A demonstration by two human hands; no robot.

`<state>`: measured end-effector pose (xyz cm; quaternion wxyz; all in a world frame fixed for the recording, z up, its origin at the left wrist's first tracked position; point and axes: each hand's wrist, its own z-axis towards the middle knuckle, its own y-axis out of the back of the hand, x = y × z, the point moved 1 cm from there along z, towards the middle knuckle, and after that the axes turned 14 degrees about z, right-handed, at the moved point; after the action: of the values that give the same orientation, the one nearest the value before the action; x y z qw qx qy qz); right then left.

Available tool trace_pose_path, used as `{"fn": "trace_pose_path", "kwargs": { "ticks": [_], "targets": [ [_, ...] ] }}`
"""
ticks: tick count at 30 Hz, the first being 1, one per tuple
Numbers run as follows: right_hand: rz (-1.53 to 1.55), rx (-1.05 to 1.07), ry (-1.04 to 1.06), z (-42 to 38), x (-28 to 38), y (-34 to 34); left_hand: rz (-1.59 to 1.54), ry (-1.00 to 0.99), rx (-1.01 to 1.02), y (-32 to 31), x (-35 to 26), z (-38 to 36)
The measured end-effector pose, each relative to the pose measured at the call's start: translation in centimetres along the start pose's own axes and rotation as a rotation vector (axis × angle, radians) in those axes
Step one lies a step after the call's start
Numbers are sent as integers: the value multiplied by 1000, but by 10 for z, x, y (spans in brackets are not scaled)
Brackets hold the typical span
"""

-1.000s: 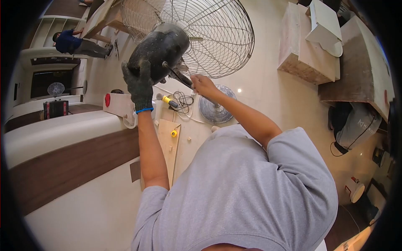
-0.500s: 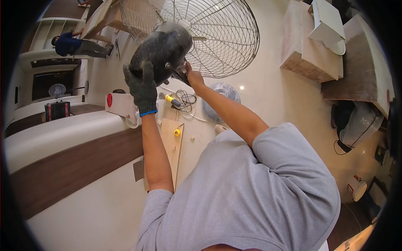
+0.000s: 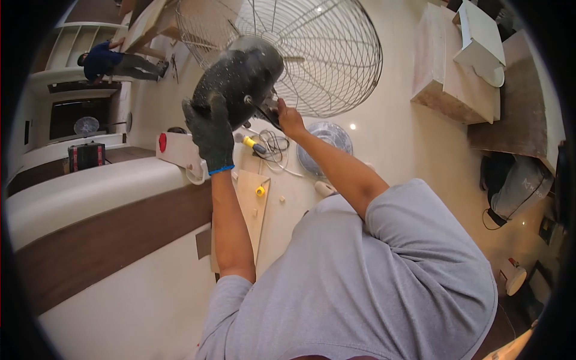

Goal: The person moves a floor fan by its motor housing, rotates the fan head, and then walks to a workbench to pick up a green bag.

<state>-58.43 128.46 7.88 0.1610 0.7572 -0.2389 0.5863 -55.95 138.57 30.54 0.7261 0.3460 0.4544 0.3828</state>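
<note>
A large pedestal fan with a round wire cage (image 3: 336,54) stands in front of me, its dusty black motor housing (image 3: 249,78) towards me. My left hand (image 3: 210,135), in a dark work glove with a blue cuff, grips the near end of that housing. At the fan's neck, just below the motor, the fingers of my bare right hand (image 3: 290,119) are closed around the dark part there; the fingertips are partly hidden. The fan's round, dusty base (image 3: 324,147) rests on the floor below my right forearm.
A yellow-and-black power tool (image 3: 254,144) and tangled cables (image 3: 276,144) lie on the floor beside a wooden board (image 3: 249,210). Pale boxes (image 3: 447,90) stand at the right. A person (image 3: 114,62) in dark clothes works at the far left. Another fan (image 3: 86,125) is beyond.
The whole scene has shifted slightly right and down in view. Both hands keep their places on the fan.
</note>
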Motion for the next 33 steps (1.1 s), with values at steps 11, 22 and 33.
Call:
{"fn": "trace_pose_path", "kwargs": {
  "ticks": [11,22,33],
  "targets": [
    [172,108,-274,8,-5,2,-72,-14,-6,1,-2,0],
    [498,-23,-437,-52,-66,35,-73,-65,-35,6,-9,-5],
    [441,-22,-426,-67,-93,69,-94,-154,-142,0,-10,-12]
  ]
}}
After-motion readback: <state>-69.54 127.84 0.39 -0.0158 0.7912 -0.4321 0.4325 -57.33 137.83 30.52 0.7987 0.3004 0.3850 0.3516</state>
